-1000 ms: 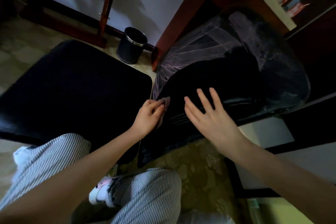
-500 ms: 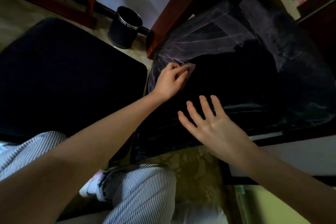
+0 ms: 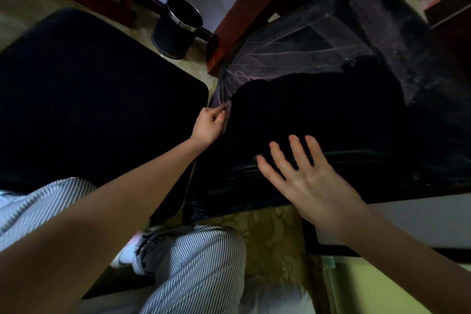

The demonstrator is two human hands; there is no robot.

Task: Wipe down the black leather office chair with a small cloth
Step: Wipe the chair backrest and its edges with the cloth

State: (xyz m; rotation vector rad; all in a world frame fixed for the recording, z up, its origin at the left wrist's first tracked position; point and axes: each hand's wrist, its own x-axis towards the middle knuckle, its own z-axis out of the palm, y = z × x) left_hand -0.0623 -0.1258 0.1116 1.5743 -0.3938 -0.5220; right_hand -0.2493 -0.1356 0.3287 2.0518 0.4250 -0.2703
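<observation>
Small cloth [image 3: 227, 112] is being pinched by the left hand [image 3: 207, 126] at the 9 o'clock edge of the black leather office chair [image 3: 318, 115], which is being braced at 6 by the flat, empty right hand [image 3: 303, 181]. Overlapping strokes are best being driven toward 12–2 o'clock. There the leather is showing grey dust streaks [image 3: 293, 43], while the centre is showing clean black.

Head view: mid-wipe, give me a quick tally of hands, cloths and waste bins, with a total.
Hands: 2 (left hand, right hand)
Cloths: 1 (small cloth, pinched by the left hand against the black leather office chair)
Waste bins: 1 (black waste bin, on the floor)
Total: 4
</observation>
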